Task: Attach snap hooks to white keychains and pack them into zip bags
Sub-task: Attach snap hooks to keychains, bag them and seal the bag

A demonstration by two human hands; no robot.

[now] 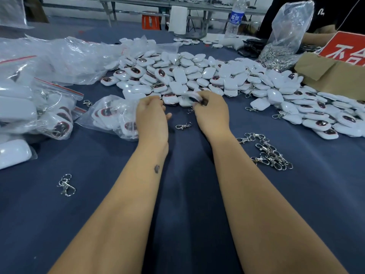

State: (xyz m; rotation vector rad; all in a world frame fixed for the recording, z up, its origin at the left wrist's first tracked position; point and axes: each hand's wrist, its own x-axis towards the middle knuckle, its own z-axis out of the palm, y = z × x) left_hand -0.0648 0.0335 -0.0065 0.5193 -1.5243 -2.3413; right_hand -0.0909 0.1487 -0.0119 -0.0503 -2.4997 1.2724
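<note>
White keychain (pixel 190 98) blurred at pile's near edge, pinched by our right hand (pixel 210 113) | left hand (pixel 151 115) curled, contents unclear | loose snap hook (pixel 183 125) between wrists, long axis left-right, nearly equidistant, so we judge either hand could take it.

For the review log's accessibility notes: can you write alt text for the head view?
Two bare hands, left hand and right hand, work at the near edge of a big pile of white keychains on a dark blue table, the right gripping one. Loose snap hooks lie to the right, filled zip bags to the left.
</note>
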